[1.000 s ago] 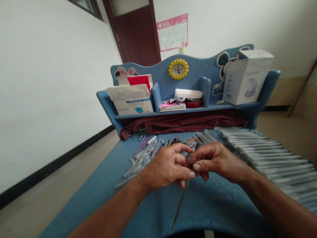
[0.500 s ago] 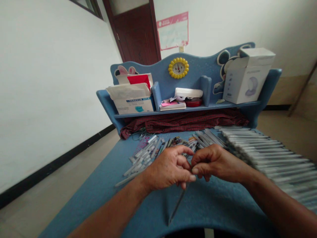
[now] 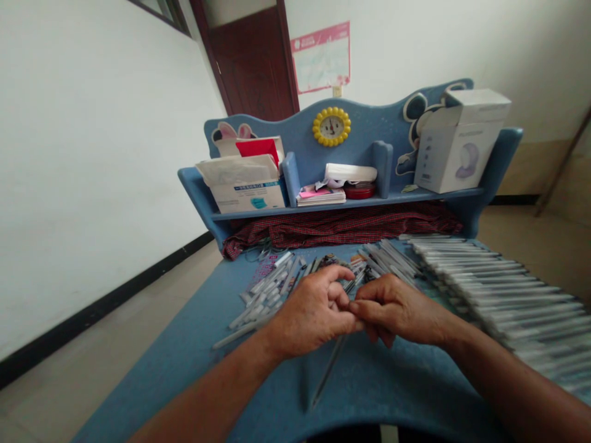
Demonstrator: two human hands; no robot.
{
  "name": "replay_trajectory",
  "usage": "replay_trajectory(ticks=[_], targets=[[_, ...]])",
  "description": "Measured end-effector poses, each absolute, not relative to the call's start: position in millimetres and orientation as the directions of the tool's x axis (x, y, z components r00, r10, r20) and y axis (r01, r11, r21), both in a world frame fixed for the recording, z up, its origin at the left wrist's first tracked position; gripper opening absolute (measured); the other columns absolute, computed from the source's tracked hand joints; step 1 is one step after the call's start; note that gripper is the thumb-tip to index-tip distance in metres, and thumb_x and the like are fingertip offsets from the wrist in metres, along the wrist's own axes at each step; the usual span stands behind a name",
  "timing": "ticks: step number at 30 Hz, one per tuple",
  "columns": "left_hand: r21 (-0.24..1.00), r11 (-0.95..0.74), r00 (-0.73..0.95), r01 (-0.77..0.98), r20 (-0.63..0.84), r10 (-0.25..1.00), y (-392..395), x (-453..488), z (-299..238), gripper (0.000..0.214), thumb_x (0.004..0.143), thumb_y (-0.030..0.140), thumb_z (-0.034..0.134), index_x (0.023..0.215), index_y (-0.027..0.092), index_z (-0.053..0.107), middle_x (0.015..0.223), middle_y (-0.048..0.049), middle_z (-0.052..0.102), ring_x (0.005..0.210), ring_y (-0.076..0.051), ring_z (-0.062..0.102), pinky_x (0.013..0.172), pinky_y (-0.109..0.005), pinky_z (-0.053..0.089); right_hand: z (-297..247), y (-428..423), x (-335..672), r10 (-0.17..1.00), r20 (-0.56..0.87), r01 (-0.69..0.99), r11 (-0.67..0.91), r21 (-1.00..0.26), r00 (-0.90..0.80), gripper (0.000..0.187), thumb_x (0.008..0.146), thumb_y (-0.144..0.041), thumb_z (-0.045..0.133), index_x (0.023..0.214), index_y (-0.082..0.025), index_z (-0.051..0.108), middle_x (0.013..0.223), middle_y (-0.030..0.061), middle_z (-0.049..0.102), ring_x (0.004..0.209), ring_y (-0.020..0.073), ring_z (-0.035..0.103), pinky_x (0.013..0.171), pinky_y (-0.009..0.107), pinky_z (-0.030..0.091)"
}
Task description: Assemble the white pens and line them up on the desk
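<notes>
My left hand (image 3: 311,314) and my right hand (image 3: 397,311) meet fingertip to fingertip over the blue desk (image 3: 194,344). Both pinch the upper end of a thin grey pen (image 3: 329,370) that slants down toward me. The fingers of each hand are closed round it. Just beyond my hands lies a loose heap of pen parts (image 3: 270,289). A long row of finished pens (image 3: 498,283) is laid side by side at the right.
A blue shelf (image 3: 341,203) at the back carries a mask box (image 3: 247,191), papers, a red tin and a white carton (image 3: 457,144). A yellow clock (image 3: 331,127) hangs above. A checked red cloth (image 3: 341,227) lies under the shelf. A white wall runs along the left.
Both hands have dropped slightly and drawn closer together on the pen. The pen's lower end has swung a little up and to the left.
</notes>
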State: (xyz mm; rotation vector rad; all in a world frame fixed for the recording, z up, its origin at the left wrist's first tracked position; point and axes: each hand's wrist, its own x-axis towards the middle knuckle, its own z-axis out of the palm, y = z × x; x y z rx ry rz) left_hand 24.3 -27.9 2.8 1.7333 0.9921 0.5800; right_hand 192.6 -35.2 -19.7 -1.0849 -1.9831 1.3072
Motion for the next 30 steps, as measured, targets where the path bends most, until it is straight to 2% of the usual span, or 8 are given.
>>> replay_trajectory(ticks=[4, 7, 9, 12, 14, 18, 24, 30], targets=[[0.901, -0.214, 0.544, 0.379, -0.03, 0.839, -26, 21, 6, 0.046, 0.063, 0.026, 0.07, 0.104, 0.015, 0.05, 0.06, 0.0063, 0.051, 0.052, -0.008, 0.046, 0.049, -0.02, 0.034, -20, -34, 195, 0.879, 0.034, 0.276, 0.186, -0.943, -0.476, 0.034, 0.082, -0.032, 0.047, 0.053, -0.016, 0.051, 0.044, -0.0018, 0.053, 0.035, 0.0061, 0.045, 0.034, 0.016, 0.033], [0.851, -0.274, 0.629, 0.448, -0.082, 0.773, -21, 14, 9, 0.023, 0.072, 0.034, 0.062, 0.083, 0.014, 0.061, 0.06, 0.004, 0.051, 0.057, -0.009, 0.046, 0.053, -0.021, 0.035, -21, -29, 202, 0.914, 0.119, 0.244, 0.226, -0.943, -0.388, 0.039, 0.084, -0.037, 0.046, 0.052, -0.015, 0.054, 0.044, -0.0008, 0.052, 0.036, 0.0067, 0.045, 0.037, 0.018, 0.034], [0.846, -0.286, 0.688, 0.45, -0.124, 0.715, -18, 11, 9, 0.023, 0.077, 0.035, 0.055, 0.072, 0.014, 0.064, 0.062, 0.0018, 0.054, 0.061, -0.01, 0.049, 0.057, -0.021, 0.037, -21, -26, 207, 0.93, 0.168, 0.249, 0.256, -0.934, -0.326, 0.04, 0.084, -0.038, 0.046, 0.053, -0.015, 0.056, 0.044, -0.0003, 0.053, 0.037, 0.0069, 0.045, 0.038, 0.019, 0.034], [0.887, -0.203, 0.71, 0.414, -0.175, 0.683, -15, 9, 6, 0.024, 0.079, 0.031, 0.051, 0.074, 0.012, 0.066, 0.065, -0.0019, 0.061, 0.064, -0.012, 0.054, 0.064, -0.023, 0.041, -22, -23, 211, 0.941, 0.173, 0.269, 0.254, -0.929, -0.291, 0.041, 0.083, -0.037, 0.046, 0.051, -0.015, 0.056, 0.042, -0.0007, 0.052, 0.036, 0.0071, 0.045, 0.038, 0.019, 0.034], [0.893, -0.158, 0.674, 0.421, -0.191, 0.714, -15, 11, 4, 0.02, 0.077, 0.029, 0.054, 0.073, 0.012, 0.065, 0.062, -0.0022, 0.062, 0.06, -0.012, 0.054, 0.061, -0.023, 0.041, -22, -23, 210, 0.944, 0.147, 0.275, 0.231, -0.933, -0.294, 0.042, 0.083, -0.037, 0.046, 0.049, -0.015, 0.056, 0.04, -0.0012, 0.051, 0.034, 0.007, 0.045, 0.037, 0.019, 0.033], [0.851, -0.173, 0.538, 0.495, -0.144, 0.831, -16, 15, 0, 0.016, 0.068, 0.028, 0.062, 0.062, 0.013, 0.06, 0.052, 0.0022, 0.056, 0.049, -0.009, 0.046, 0.048, -0.021, 0.033, -23, -22, 206, 0.959, 0.069, 0.255, 0.142, -0.956, -0.275, 0.045, 0.083, -0.038, 0.044, 0.045, -0.015, 0.052, 0.036, -0.0015, 0.05, 0.029, 0.0059, 0.04, 0.033, 0.018, 0.029], [0.792, -0.231, 0.431, 0.565, -0.045, 0.901, -15, 18, -1, 0.017, 0.059, 0.026, 0.068, 0.057, 0.015, 0.055, 0.05, 0.0055, 0.049, 0.05, -0.009, 0.043, 0.047, -0.021, 0.03, -25, -18, 204, 0.961, -0.02, 0.241, 0.049, -0.969, -0.276, 0.044, 0.083, -0.041, 0.044, 0.048, -0.015, 0.049, 0.038, -0.0011, 0.052, 0.027, 0.005, 0.039, 0.031, 0.017, 0.028], [0.78, -0.242, 0.415, 0.577, -0.025, 0.91, -16, 18, -2, 0.016, 0.061, 0.024, 0.066, 0.056, 0.015, 0.054, 0.05, 0.0056, 0.047, 0.05, -0.009, 0.041, 0.047, -0.021, 0.029, -28, -17, 205, 0.969, 0.084, 0.146, 0.12, -0.982, -0.233, 0.033, 0.075, -0.046, 0.057, 0.064, -0.017, 0.049, 0.045, -0.0045, 0.054, 0.032, 0.0053, 0.043, 0.032, 0.016, 0.03]])
